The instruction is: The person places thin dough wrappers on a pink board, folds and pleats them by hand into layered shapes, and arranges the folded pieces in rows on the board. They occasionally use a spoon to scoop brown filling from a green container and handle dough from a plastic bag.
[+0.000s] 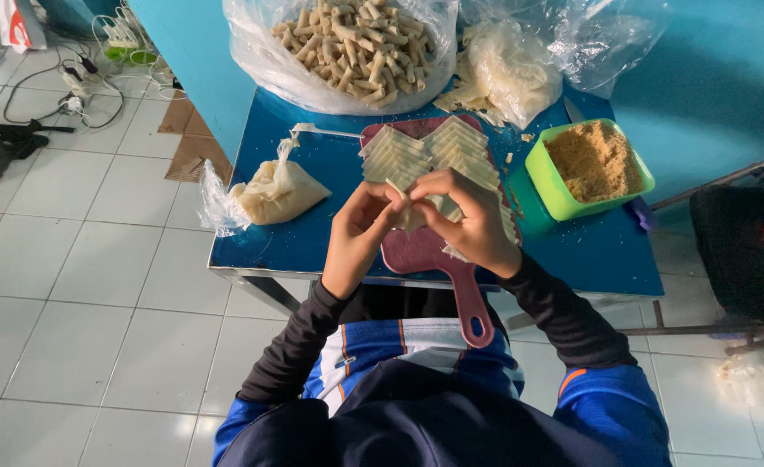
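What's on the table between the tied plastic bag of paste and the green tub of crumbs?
In the head view, a pink cutting board stacked with pale wrapper sheets lies between the bag and the tub.

1. I see a thin, pale cream pastry wrapper (pixel 409 207) pinched between both of my hands, held just above the near part of the board. One pointed corner sticks up between my thumbs; the rest is partly folded and mostly hidden by my fingers.
2. My left hand (pixel 360 227) grips its left edge, fingers curled and thumb on top.
3. My right hand (pixel 471 216) covers its right side, fingers bent over it.
4. Behind it, farther off, more of the same wrappers (pixel 434 154) lie flat in two overlapping, fanned rows on a dark pink cutting board (pixel 425 252), whose handle points toward me.
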Action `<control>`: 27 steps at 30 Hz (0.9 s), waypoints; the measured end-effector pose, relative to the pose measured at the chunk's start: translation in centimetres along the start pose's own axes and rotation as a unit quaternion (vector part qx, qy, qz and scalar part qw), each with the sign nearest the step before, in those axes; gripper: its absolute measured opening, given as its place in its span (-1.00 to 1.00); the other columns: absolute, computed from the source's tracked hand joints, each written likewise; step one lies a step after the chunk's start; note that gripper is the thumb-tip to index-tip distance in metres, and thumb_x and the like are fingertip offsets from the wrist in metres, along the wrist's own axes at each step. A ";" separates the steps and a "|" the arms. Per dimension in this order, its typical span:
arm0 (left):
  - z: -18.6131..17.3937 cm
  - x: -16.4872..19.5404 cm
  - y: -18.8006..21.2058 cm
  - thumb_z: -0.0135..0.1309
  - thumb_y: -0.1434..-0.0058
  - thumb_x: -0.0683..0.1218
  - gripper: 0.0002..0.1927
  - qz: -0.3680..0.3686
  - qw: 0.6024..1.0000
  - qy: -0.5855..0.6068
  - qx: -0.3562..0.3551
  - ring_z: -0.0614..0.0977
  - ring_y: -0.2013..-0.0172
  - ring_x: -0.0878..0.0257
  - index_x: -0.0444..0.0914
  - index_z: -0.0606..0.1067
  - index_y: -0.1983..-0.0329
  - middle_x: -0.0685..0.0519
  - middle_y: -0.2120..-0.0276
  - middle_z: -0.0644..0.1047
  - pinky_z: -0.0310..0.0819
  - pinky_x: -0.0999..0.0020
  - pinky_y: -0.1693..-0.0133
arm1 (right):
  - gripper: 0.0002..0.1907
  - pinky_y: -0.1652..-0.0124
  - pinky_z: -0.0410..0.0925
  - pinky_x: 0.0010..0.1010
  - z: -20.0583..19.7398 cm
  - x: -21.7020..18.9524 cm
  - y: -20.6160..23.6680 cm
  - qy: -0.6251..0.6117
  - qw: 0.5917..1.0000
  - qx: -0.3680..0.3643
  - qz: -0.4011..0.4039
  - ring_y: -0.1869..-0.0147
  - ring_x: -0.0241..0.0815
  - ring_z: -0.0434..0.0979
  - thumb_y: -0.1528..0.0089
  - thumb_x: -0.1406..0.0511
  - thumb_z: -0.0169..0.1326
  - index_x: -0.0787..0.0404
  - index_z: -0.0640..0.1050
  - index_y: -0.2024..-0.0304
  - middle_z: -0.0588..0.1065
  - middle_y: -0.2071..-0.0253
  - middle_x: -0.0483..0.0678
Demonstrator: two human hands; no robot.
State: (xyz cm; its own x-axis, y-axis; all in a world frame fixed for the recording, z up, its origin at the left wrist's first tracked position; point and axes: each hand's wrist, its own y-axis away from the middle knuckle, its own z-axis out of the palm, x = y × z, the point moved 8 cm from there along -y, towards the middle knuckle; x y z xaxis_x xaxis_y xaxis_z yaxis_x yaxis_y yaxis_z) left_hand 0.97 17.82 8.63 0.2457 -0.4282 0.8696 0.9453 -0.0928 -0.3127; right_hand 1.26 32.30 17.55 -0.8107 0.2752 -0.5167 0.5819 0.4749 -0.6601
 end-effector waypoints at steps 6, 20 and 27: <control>-0.3 -0.7 0.1 0.10 -0.44 -0.19 -0.88 -0.008 1.000 -0.006 0.009 0.55 0.11 0.48 -0.34 0.50 0.03 0.14 0.16 0.56 0.47 0.55 0.06 | -0.87 -0.03 0.47 -0.40 -0.3 0.2 0.0 -0.008 1.000 0.005 0.007 -0.04 -0.13 0.66 -0.31 0.45 0.18 0.27 0.54 0.10 0.59 0.06 0.01; 0.4 1.6 0.8 0.09 -0.42 -0.22 -0.85 0.042 0.997 -0.055 0.037 0.58 0.05 0.43 -0.40 0.49 0.03 0.08 0.07 0.57 0.53 0.50 -0.01 | -0.82 -0.03 0.48 -0.40 0.3 -0.3 -0.1 0.006 1.000 -0.006 0.009 -0.08 -0.12 0.67 -0.28 0.40 0.24 0.25 0.54 0.10 0.60 0.01 0.00; 0.0 0.9 0.6 0.10 -0.42 -0.23 -0.86 0.031 0.998 -0.050 0.037 0.56 0.07 0.42 -0.41 0.49 0.03 0.07 0.10 0.54 0.48 0.51 0.05 | -0.85 -0.02 0.47 -0.40 0.4 -0.2 -0.2 0.003 1.000 -0.007 0.016 -0.05 -0.12 0.67 -0.30 0.43 0.20 0.25 0.54 0.08 0.59 0.03 -0.01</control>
State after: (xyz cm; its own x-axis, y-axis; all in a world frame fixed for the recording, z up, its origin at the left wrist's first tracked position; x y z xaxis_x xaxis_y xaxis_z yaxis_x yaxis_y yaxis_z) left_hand 1.78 17.32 9.23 0.3203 -0.3399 0.8843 0.9401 -0.0014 -0.3410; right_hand 1.34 31.80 17.52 -0.7915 0.2952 -0.5351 0.6073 0.4780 -0.6346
